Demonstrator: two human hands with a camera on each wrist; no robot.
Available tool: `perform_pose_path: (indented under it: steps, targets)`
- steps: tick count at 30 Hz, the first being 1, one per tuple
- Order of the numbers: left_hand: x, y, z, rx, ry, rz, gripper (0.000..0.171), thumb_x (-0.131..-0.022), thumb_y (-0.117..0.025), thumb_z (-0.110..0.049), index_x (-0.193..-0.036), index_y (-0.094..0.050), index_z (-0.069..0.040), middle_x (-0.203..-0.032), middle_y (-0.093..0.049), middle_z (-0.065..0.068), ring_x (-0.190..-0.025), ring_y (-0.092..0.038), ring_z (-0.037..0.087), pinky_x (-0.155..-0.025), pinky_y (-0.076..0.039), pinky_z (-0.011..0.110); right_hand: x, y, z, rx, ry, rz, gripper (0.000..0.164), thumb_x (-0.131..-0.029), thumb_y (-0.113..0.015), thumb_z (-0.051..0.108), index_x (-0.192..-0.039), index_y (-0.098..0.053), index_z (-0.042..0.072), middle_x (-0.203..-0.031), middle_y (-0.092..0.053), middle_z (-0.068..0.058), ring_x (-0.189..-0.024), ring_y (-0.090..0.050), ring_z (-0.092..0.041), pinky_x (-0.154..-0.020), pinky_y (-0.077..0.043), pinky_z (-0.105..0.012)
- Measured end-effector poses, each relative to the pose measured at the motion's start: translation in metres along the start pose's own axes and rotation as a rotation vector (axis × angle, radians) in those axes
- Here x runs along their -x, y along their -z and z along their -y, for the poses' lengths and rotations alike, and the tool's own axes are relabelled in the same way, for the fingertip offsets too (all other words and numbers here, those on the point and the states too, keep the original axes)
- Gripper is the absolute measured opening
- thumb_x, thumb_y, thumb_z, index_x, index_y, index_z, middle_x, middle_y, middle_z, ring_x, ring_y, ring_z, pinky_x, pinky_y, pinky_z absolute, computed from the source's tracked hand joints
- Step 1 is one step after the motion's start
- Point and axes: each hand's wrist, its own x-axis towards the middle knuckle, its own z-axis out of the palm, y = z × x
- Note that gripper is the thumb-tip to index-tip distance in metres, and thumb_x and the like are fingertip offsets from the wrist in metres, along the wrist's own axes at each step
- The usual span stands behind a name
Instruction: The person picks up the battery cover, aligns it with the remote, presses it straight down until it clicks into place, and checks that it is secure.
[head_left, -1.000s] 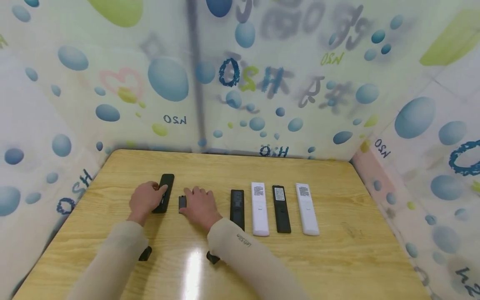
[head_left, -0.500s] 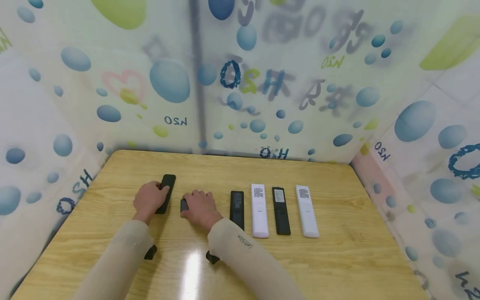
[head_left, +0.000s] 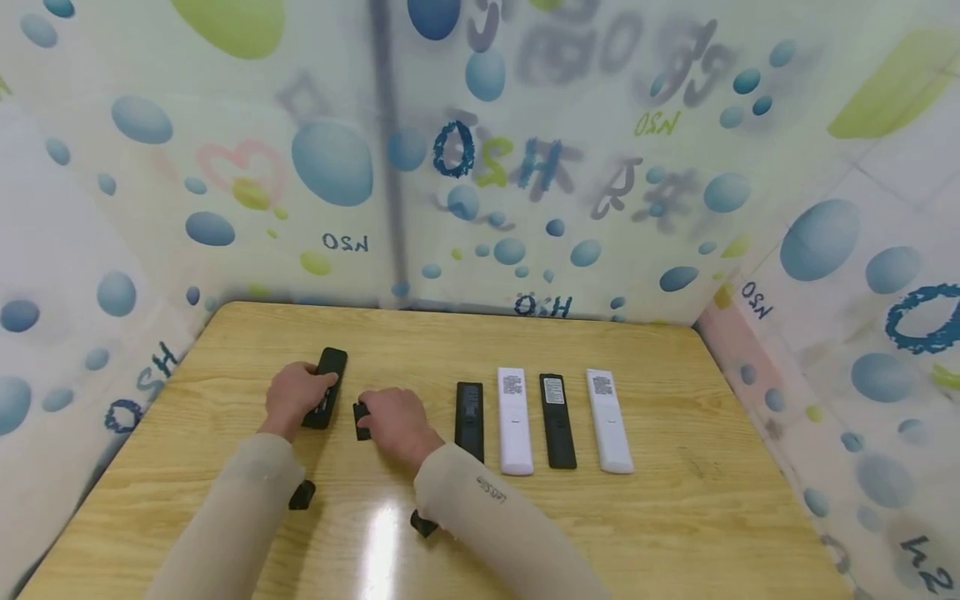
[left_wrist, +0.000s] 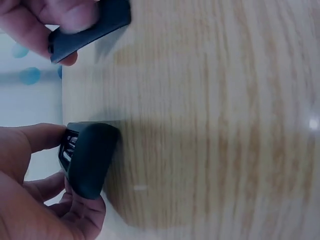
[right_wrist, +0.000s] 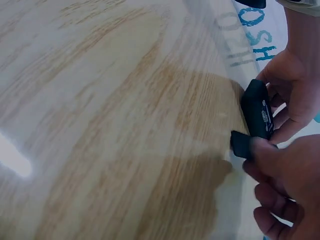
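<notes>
In the head view, my left hand (head_left: 292,398) grips a black remote control (head_left: 331,365) by its sides, at the left of the table. The left wrist view shows this remote (left_wrist: 94,162) end-on, between thumb and fingers, with an open cavity and metallic glints on one side. Just to the right, my right hand (head_left: 397,421) pinches a small black battery cover (head_left: 362,423). Seen from the right wrist, the cover (right_wrist: 241,144) is close to the remote (right_wrist: 256,107), and my fingertips hide part of it.
Right of my hands lie a black remote (head_left: 470,417), a white remote (head_left: 514,425), another black remote (head_left: 558,425) and another white remote (head_left: 611,425), in a row. Small black pieces (head_left: 302,495) show near both sleeves. Patterned walls surround the wooden table (head_left: 675,533).
The battery cover has turned in my right fingers and come slightly nearer the table's front, its notched edge no longer showing. My left hand keeps its hold on the remote, almost in place.
</notes>
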Motion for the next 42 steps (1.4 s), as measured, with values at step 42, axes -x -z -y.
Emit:
perform_pose_path:
  steps: [42]
  targets:
    - [0.027, -0.077, -0.059, 0.477, -0.244, 0.214, 0.054, -0.098, -0.058, -0.03, -0.14, -0.042, -0.001, -0.136, -0.05, 0.023, -0.116, -0.056, 0.032, -0.087, -0.055, 0.039, 0.076, 0.05, -0.112, -0.257, -0.06, -0.218, 0.021, -0.092, -0.065, 0.034, -0.108, -0.075, 0.024, -0.102, -0.074, 0.008, -0.089, -0.068, -0.009, -0.083, -0.055, -0.03]
